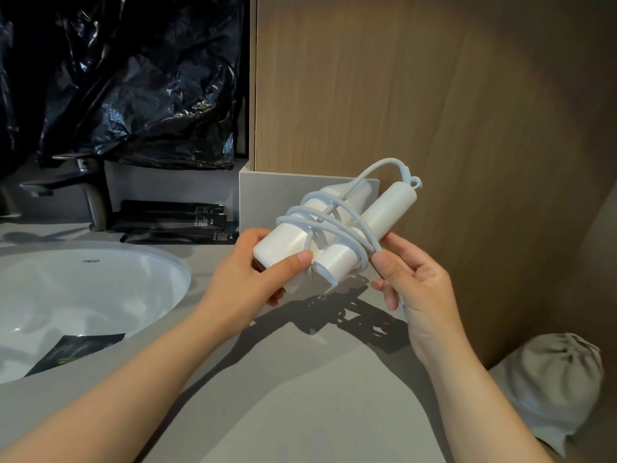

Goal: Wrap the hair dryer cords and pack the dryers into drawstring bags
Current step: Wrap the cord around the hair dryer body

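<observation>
A white folded hair dryer [387, 212] is held above the grey countertop [300, 379]. My left hand [253, 272] grips its barrel end from the left, thumb on top. Its white cord [334, 222] is looped several times around the body. My right hand [410, 275] pinches the cord at the dryer's right side, and the cord runs down behind the palm. A light grey drawstring bag [551, 382], closed and bulging, lies at the lower right against the wooden panel.
A white sink basin [110, 295] sits at the left with a black sachet [76, 349] inside. A dark tap [86, 192] stands behind it, beside stacked black sachets [173, 222]. Black plastic sheeting [127, 78] hangs above. A wooden panel [434, 95] rises at the right.
</observation>
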Motion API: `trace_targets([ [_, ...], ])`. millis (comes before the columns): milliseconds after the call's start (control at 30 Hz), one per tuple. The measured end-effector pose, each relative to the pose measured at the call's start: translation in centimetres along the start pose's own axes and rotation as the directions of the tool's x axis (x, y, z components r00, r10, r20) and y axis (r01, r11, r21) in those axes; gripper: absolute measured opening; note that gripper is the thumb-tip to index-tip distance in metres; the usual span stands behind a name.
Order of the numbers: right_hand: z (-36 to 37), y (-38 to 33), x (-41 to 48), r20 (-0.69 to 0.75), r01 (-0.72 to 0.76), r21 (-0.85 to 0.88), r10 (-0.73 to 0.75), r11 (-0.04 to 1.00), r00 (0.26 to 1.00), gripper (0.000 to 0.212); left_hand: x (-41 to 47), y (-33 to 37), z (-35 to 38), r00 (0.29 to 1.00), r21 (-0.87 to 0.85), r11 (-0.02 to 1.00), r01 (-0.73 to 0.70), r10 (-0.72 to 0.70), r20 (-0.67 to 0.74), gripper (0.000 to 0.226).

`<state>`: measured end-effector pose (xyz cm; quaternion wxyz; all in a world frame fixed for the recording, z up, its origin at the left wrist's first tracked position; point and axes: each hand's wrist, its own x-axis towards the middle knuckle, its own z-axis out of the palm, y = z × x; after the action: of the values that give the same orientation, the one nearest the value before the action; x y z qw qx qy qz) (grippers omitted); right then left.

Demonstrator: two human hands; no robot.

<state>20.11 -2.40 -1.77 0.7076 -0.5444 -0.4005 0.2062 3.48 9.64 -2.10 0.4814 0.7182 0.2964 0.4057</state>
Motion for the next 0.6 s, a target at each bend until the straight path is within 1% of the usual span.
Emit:
trace_targets([
  [33,0.02,0.06,0.03,-0.001,-0.007,0.000,0.007,1.000,1.000,0.045,-0.07,-0.12,-0.09,1.000,0.062,0.998,-0.022,0.021,0.001,0.066],
  [100,0.02,0.12,0.06,-0.011,-0.014,-0.001,0.014,1.000,1.000,0.042,-0.25,-0.46,-0.16,0.997,0.156,0.986,-0.062,0.054,0.049,0.071],
  [200,-0.09,0.22,0.16,-0.030,-0.029,0.008,0.030,1.000,0.999,0.041,-0.83,-0.51,0.21,0.987,0.215,0.970,-0.118,0.090,0.135,0.086],
  [233,-0.16,0.21,0.18,-0.035,-0.035,0.020,0.036,0.999,0.999,0.039,-0.92,-0.44,0.38,0.985,0.249,0.958,-0.139,0.108,0.133,0.091],
  [300,-0.26,0.15,0.21,-0.041,-0.038,0.038,0.040,0.999,0.998,0.036,-0.87,-0.32,0.52,0.983,0.331,0.926,-0.182,0.162,0.085,0.096],
  [333,-0.23,0.09,0.20,-0.039,-0.035,0.039,0.037,0.999,0.999,0.036,-0.82,-0.28,0.48,0.981,0.359,0.913,-0.196,0.188,0.057,0.096],
  [400,-0.02,0.05,0.14,-0.038,-0.026,0.029,0.027,0.999,0.999,0.037,-0.80,-0.31,0.22,0.978,0.374,0.906,-0.201,0.208,0.021,0.086],
  [500,0.24,0.01,0.05,-0.050,-0.005,0.001,0.005,1.000,0.999,0.037,-0.79,-0.39,-0.06,0.979,0.361,0.912,-0.198,0.200,0.031,0.069],
  [600,0.23,0.04,-0.17,-0.043,0.032,-0.022,-0.033,0.999,0.998,0.038,-0.66,-0.46,-0.15,0.982,0.323,0.928,-0.184,0.184,0.033,0.064],
])
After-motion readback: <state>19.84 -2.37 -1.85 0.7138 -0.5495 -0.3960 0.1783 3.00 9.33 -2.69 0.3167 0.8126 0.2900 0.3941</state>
